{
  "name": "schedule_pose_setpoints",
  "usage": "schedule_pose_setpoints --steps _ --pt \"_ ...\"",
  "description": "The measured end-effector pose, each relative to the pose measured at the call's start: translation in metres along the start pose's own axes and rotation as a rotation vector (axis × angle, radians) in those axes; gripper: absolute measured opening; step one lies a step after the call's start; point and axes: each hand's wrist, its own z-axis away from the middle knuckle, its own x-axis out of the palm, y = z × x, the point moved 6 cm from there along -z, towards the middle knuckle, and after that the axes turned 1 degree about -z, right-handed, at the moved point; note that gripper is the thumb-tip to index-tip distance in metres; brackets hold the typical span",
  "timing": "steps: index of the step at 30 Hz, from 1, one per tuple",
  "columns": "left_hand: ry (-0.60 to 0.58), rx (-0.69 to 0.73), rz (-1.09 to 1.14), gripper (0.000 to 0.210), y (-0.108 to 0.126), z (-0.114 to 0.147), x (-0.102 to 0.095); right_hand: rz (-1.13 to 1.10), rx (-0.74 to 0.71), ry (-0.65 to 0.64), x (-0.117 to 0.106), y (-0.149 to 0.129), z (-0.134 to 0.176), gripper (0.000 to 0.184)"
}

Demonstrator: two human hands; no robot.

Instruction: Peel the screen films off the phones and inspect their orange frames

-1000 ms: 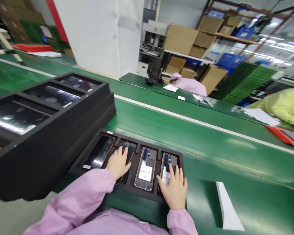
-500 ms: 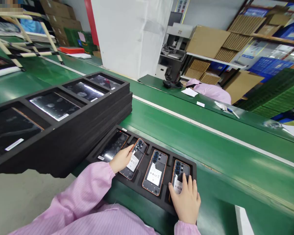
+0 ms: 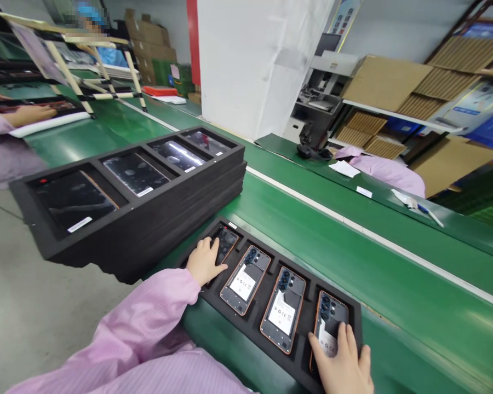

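Note:
A black foam tray [image 3: 252, 323] lies on the green bench with several smartphones in its slots. My left hand [image 3: 204, 261] rests over the leftmost smartphone [image 3: 229, 243], which lies dark screen up and is partly covered. Its thumb is spread from the fingers. Beside it, a second smartphone [image 3: 245, 282] and a third smartphone [image 3: 283, 309] lie back up, with their camera rings, inner parts and white labels exposed. Spread across the rightmost smartphone [image 3: 332, 314], also back up, my right hand [image 3: 347, 361] has its thumb near the left edge and fingers on the right side.
A tall stack of black foam trays [image 3: 156, 219] stands left, the top one holding dark-screened phones. A white-edged line runs along the green conveyor [image 3: 312, 241]. Another person's arm [image 3: 28, 116] is at far left; a person in pink [image 3: 386, 172] bends behind the far bench.
My left hand has shifted from the second smartphone to the leftmost one, which is dark screen up. My right hand stays at the rightmost smartphone. The view has turned left.

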Motion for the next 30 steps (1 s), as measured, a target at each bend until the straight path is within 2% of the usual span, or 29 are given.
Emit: schedule_pose_setpoints --steps 4,6,9,12,15,18,20,22,25,27,29,30 --pt "-0.026 0.001 0.029 0.052 0.01 -0.01 -0.01 0.008 0.031 -0.062 0.003 0.007 -0.008 0.102" --pt "-0.025 0.009 0.081 0.044 0.002 -0.015 -0.022 0.011 0.028 -0.067 0.003 0.007 -0.009 0.102" --pt "-0.013 0.02 0.19 0.042 -0.023 -0.023 -0.036 0.0 0.016 -0.035 0.001 0.006 -0.007 0.101" --pt "-0.031 0.068 0.282 0.045 -0.036 -0.027 -0.028 -0.029 -0.02 0.014 -0.002 0.003 -0.003 0.1" --pt "-0.009 0.096 0.277 0.049 -0.029 -0.019 -0.006 -0.116 -0.036 0.114 -0.009 0.002 0.001 0.105" --pt "0.037 0.124 0.209 0.052 -0.019 -0.008 0.006 -0.225 0.112 0.192 -0.015 0.016 0.003 0.108" --pt "0.066 0.089 0.159 0.054 -0.025 -0.007 0.004 -0.252 0.231 0.107 -0.011 0.028 0.0 0.103" --pt "0.065 -0.012 0.113 0.057 -0.041 -0.016 -0.001 -0.261 0.297 -0.02 -0.004 0.039 -0.007 0.098" --pt "-0.022 -0.1 0.07 0.057 -0.057 -0.038 -0.003 -0.291 0.324 -0.13 0.0 0.051 -0.021 0.096" --pt "-0.077 -0.084 0.045 0.055 -0.054 -0.049 -0.003 -0.357 0.283 -0.153 -0.003 0.056 -0.026 0.095" --pt "-0.1 -0.046 0.015 0.058 -0.046 -0.054 -0.003 -0.474 0.238 -0.046 -0.016 0.065 -0.022 0.088" --pt "-0.108 -0.016 0.002 0.058 -0.043 -0.054 -0.003 -0.526 0.227 0.082 -0.026 0.074 -0.017 0.082"
